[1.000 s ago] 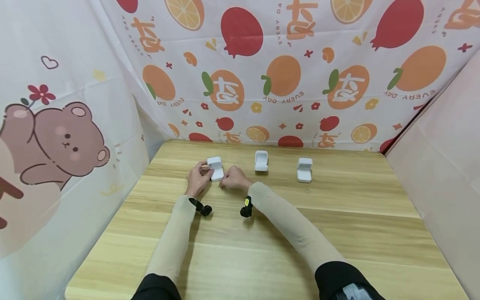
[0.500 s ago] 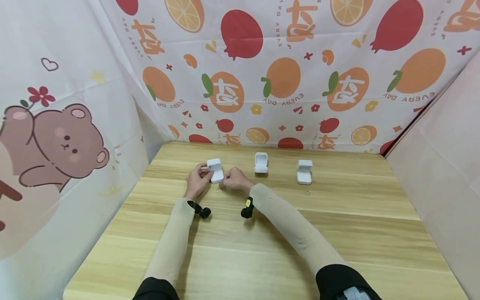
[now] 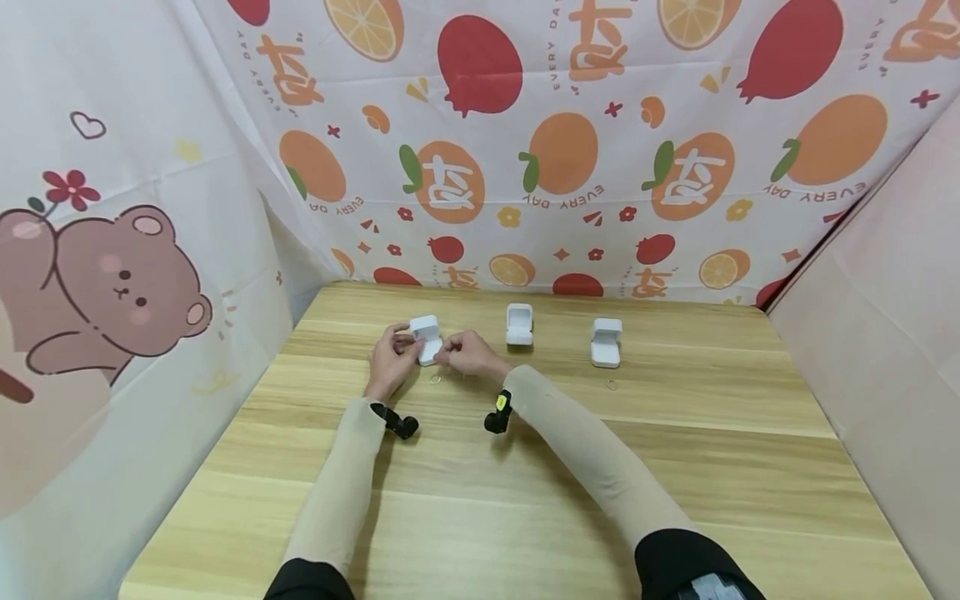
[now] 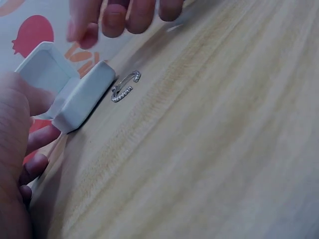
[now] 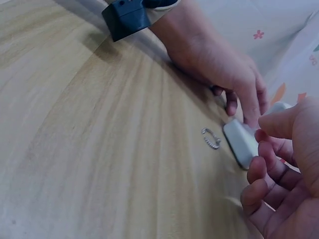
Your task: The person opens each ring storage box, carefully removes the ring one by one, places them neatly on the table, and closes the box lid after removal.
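In the head view, my left hand (image 3: 392, 364) holds an opened white ring box (image 3: 427, 350) at its left side. The left wrist view shows the thumb over the edge of this box (image 4: 84, 97) and fingers beneath. A silver ring (image 4: 125, 87) with a gap and small stones lies on the table right in front of the box. My right hand (image 3: 471, 354) hovers at the box's right side, fingers loosely bent. In the right wrist view, its thumb and index fingertip (image 5: 260, 135) are close together, with nothing visible between them; they overlap the box there.
Two more opened white boxes stand on the wooden table (image 3: 480, 500): one in the middle (image 3: 519, 325), one to the right (image 3: 606, 343). Another ring (image 3: 612, 385) lies in front of the right box. A fruit-print cloth (image 3: 495, 167) hangs behind the table.
My right fingertips have lifted slightly away from the ring, which shows more fully now. The left hand stays on the box. The head view has shifted a little.
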Available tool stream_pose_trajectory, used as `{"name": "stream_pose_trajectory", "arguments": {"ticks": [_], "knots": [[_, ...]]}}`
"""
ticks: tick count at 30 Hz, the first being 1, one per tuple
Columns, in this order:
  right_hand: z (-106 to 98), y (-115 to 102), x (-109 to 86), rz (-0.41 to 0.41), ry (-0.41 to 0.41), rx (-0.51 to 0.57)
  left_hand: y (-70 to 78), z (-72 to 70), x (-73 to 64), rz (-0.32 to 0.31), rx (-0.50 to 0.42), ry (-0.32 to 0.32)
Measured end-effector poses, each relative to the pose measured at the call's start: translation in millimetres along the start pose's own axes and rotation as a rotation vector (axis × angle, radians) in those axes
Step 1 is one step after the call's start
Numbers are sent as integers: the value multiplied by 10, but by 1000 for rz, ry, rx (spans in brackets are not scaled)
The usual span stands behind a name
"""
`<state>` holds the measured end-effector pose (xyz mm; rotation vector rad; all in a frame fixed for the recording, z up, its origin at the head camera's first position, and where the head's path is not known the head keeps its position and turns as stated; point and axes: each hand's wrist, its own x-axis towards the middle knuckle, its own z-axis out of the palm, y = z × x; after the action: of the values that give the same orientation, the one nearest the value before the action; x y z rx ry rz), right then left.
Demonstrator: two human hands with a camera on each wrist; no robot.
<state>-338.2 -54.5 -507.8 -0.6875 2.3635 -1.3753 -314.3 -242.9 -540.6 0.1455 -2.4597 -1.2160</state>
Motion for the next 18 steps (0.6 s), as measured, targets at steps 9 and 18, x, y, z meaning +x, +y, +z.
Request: {"name": "stream_pose_trajectory", "arguments": {"ticks": [9, 18], "knots": [[-125, -211, -111, -182, -26, -187, 1, -62, -19, 38, -270, 30], [-372, -413, -360, -222, 84, -389, 216, -207, -94, 143, -107, 178]]}}
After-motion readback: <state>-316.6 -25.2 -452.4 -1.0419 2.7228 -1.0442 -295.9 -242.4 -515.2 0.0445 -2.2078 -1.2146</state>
